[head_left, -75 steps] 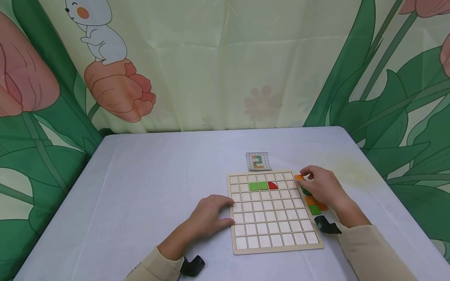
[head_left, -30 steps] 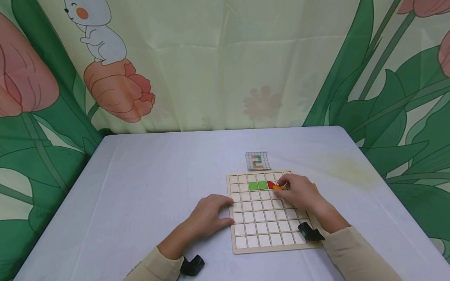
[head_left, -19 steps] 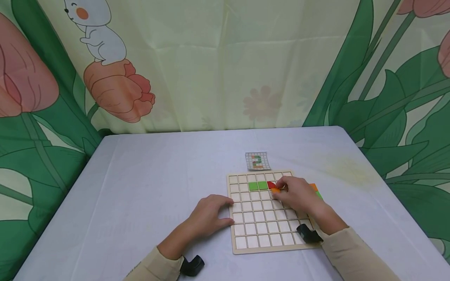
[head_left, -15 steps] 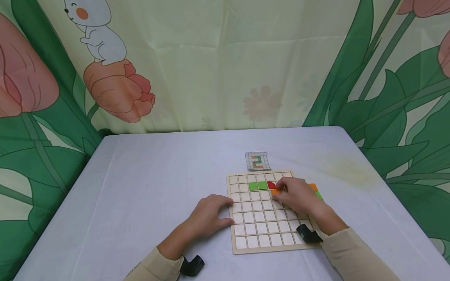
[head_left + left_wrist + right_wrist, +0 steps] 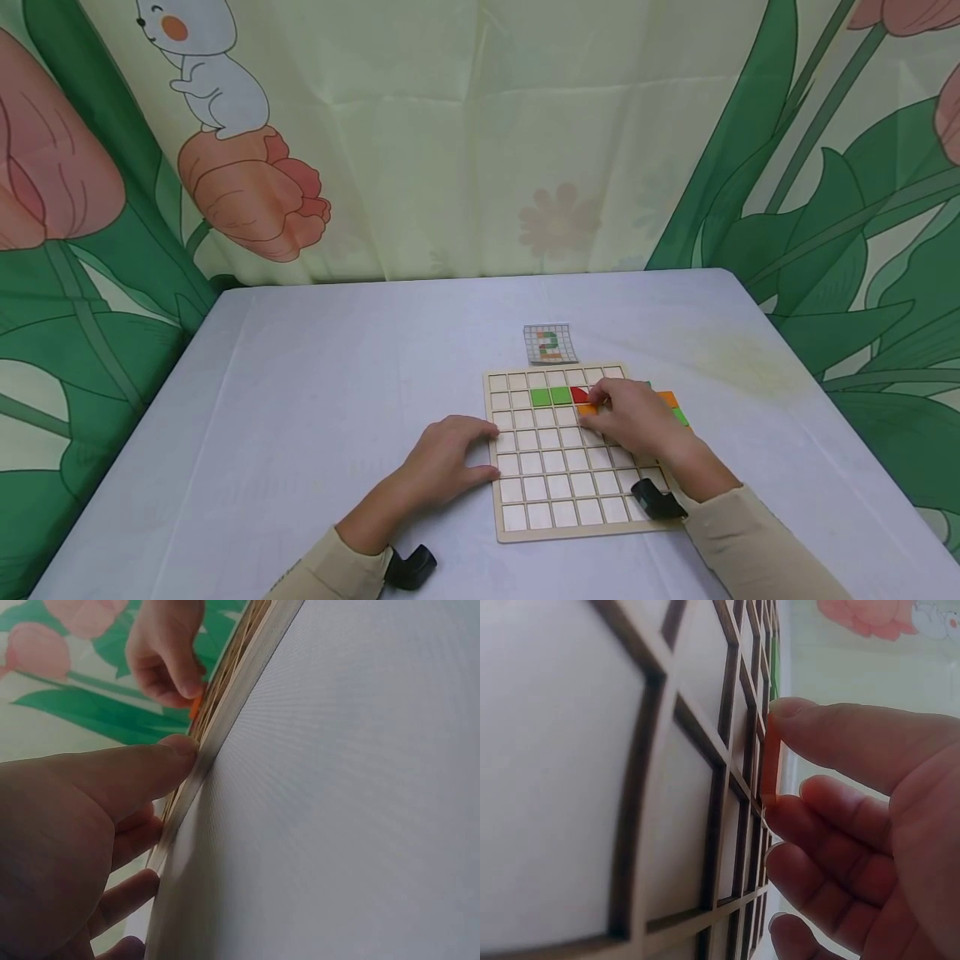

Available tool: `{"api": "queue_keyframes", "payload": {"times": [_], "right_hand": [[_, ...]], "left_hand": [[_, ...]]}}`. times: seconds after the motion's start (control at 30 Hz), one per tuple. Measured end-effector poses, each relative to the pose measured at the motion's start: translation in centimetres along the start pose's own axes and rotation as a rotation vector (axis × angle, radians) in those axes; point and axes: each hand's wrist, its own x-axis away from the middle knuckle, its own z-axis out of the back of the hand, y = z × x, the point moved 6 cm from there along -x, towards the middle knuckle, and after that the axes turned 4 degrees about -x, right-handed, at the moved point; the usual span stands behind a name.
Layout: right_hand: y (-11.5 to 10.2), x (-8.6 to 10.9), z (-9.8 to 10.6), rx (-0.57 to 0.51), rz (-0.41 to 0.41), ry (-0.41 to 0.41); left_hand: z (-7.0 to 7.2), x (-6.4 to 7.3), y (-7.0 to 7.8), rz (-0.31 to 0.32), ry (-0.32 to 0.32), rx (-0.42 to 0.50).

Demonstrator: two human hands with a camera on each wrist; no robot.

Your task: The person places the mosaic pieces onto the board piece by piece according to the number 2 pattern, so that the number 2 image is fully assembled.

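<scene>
My right hand [image 5: 637,417] pinches an orange square tile [image 5: 771,761] between thumb and fingertips, at a cell of the wooden grid board [image 5: 588,531]. In the right wrist view the tile stands against the grid, partly covered by the fingers. A red quarter-round tile [image 5: 578,395] lies in the cell just above it in the head view. Left of that sit two green square tiles [image 5: 551,397] in a row. My left hand [image 5: 446,462] rests at the board's left edge, its thumb [image 5: 169,754] and fingers touching the rim.
Beyond the board lies a small gridded card [image 5: 550,344] with a printed coloured pattern. Loose tiles, including an orange one [image 5: 667,399] and a green one [image 5: 680,416], lie right of the board, partly hidden by my right hand. The white-covered table [image 5: 337,375] surrounds everything.
My right hand has moved left from the loose tiles to the board, bringing the orange tile below the red one. Lately it has barely shifted. The left hand has stayed put.
</scene>
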Motion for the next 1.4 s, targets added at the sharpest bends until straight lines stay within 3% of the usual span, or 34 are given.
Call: {"api": "queue_keyframes", "payload": {"times": [1.4], "right_hand": [[0.27, 0.13, 0.25, 0.026, 0.014, -0.017]], "left_hand": [[0.17, 0.01, 0.07, -0.007, -0.001, 0.011]]}}
